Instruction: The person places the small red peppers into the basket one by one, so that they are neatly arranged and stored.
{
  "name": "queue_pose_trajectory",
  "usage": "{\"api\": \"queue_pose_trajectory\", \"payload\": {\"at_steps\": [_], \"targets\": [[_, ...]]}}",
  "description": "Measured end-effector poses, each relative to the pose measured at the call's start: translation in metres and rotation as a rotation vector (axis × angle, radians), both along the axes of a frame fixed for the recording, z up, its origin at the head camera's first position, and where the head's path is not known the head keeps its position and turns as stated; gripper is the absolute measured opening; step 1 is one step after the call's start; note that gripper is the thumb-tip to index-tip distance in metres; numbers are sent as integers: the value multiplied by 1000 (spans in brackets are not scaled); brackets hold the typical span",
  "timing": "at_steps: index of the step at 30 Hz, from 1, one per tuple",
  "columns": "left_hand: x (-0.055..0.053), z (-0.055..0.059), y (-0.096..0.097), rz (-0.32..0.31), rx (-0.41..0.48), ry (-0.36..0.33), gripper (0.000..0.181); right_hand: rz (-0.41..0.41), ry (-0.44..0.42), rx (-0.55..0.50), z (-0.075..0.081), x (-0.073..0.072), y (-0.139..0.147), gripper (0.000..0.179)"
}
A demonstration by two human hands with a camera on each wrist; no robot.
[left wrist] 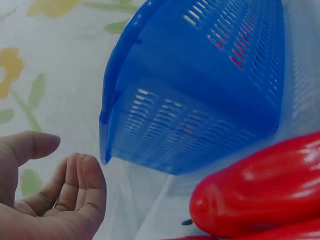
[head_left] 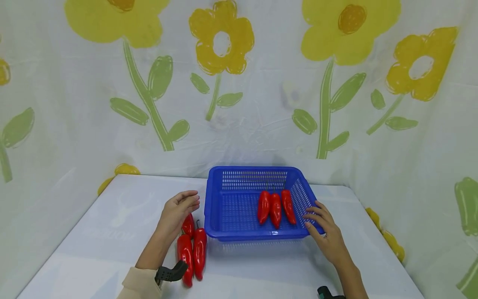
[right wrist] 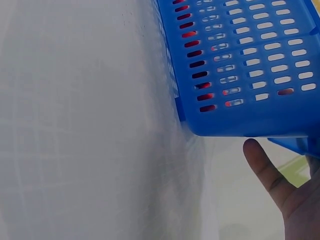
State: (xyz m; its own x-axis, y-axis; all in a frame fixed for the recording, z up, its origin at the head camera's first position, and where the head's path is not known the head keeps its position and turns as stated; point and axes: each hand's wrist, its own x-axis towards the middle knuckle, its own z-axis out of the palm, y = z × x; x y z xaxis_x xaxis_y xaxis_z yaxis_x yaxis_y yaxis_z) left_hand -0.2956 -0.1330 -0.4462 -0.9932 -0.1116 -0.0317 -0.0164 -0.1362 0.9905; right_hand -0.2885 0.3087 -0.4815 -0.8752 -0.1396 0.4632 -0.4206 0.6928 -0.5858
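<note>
A blue plastic basket (head_left: 239, 237) with slotted walls stands on the white table, with three glossy red chili peppers (head_left: 275, 210) in its right half. My left hand (head_left: 180, 211) is beside the basket's left wall, holding nothing; its fingers bend loosely, thumb apart, in the left wrist view. Three more red chili peppers (head_left: 199, 253) lie on the table below and right of that hand, one partly hidden. My right hand (head_left: 328, 234) is at the basket's right front corner, spread fingers touching the rim. The right wrist view shows its straight thumb (right wrist: 265, 170) at the basket's edge.
The white table (head_left: 104, 232) reaches back to a hanging curtain (head_left: 261, 124) printed with yellow flowers, which also runs along both sides. Dark straps (head_left: 171, 272) sit on the wrists, and a beige sleeve (head_left: 140, 284) covers the left forearm.
</note>
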Motion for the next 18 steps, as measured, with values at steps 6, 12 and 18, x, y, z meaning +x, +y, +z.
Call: {"api": "queue_pose_trajectory", "payload": {"at_steps": [6,12,18], "targets": [[8,-14,-9,30,6,-22,43,10,14,4,-2,0,1,20],[16,-23,-13,47,6,-43,43,22,21,-11,1,-1,1,19],[24,-28,-19,53,-4,-61,46,34,9,-19,4,-1,2,19]]}}
